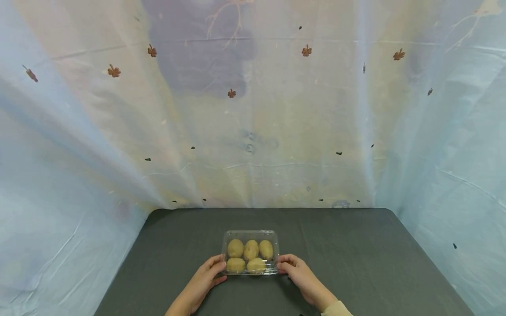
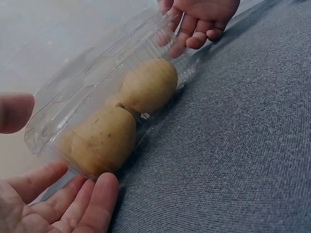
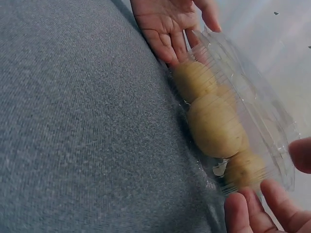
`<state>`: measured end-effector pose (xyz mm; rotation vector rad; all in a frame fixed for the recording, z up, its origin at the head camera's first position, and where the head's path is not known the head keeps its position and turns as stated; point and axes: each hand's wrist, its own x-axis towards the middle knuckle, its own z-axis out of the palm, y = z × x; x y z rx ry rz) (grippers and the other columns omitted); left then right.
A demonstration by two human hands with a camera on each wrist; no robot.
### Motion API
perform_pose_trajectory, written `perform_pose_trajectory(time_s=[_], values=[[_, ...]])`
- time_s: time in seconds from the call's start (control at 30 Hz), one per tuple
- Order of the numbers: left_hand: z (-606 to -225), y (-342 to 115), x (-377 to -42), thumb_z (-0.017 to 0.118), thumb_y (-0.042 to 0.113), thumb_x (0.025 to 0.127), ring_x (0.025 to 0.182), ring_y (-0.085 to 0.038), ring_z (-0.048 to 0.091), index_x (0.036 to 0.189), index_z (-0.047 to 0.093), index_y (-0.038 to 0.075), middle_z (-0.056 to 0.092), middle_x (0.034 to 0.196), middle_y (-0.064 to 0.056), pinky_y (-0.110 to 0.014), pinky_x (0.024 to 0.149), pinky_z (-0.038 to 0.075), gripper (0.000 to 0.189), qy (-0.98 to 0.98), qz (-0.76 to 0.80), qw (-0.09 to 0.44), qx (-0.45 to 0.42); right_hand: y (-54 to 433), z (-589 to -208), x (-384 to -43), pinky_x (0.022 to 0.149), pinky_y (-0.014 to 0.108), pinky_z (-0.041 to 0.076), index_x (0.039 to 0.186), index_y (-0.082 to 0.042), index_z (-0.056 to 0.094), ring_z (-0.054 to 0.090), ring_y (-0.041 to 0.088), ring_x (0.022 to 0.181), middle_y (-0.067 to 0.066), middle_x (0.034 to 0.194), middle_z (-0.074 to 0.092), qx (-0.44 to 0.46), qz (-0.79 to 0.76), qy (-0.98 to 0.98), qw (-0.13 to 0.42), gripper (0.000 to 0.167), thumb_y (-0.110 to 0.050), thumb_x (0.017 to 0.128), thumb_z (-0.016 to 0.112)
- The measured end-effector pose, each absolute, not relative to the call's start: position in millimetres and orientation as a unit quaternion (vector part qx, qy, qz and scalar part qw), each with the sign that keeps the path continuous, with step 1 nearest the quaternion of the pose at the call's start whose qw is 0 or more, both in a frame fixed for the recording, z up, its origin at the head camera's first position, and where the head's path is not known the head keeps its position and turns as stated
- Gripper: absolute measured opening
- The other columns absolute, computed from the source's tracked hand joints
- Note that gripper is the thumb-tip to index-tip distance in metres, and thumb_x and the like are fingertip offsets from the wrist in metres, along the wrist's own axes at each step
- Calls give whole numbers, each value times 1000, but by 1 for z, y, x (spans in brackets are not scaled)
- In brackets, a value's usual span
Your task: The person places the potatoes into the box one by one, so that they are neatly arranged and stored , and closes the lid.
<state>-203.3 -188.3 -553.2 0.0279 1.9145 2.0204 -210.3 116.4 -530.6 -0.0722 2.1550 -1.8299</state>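
Observation:
A clear plastic box [image 1: 249,234] sits on the table near its front, with several yellowish potatoes [image 1: 251,250] inside, seen through its walls. At the box's left end, my left hand [image 1: 205,277] touches it with extended fingers. In the left wrist view that thumb [image 2: 15,112] stands apart from the fingers, close to the lid's edge. My right hand [image 1: 302,276] is at the opposite end. Its fingertips [image 3: 237,206] meet the lower side wall, while the thumb [image 3: 302,154] lies by the upper edge. Whether either thumb presses the plastic is hard to tell.
Dark grey cloth covers the table [image 1: 348,245]. Behind it and along both sides hangs a pale curtain [image 1: 276,131] printed with small brown and dark leaf shapes. The curtain meets the table's back edge.

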Motion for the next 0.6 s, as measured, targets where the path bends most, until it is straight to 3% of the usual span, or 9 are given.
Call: perform_pose_trajectory(time_s=[0.17, 0.4, 0.6], values=[[-556, -190, -202, 52, 38, 101, 138, -48, 21, 148, 18, -11, 10, 153, -33, -49, 100, 44, 76, 667, 722, 184, 16, 116, -532, -210, 81, 35, 46, 107, 2, 60, 61, 20, 95, 7, 102, 63, -23, -642, 750, 156, 27, -21, 93, 60], [-556, -189, -199, 53, 37, 101, 134, -42, 31, 148, 22, -9, 15, 153, -32, -47, 100, 44, 73, 665, 725, 179, 13, 120, -534, -211, 82, 36, 43, 90, -3, 62, 57, 19, 97, 6, 102, 64, -44, -616, 762, 193, 26, -28, 95, 56], [-559, -188, -199, 53, 39, 100, 135, -44, 29, 149, 21, -8, 15, 153, -31, -47, 100, 44, 75, 673, 719, 173, 10, 122, -534, -210, 87, 41, 44, 97, 0, 67, 54, 17, 100, 5, 107, 64, -52, -615, 761, 200, 31, -29, 97, 54]])
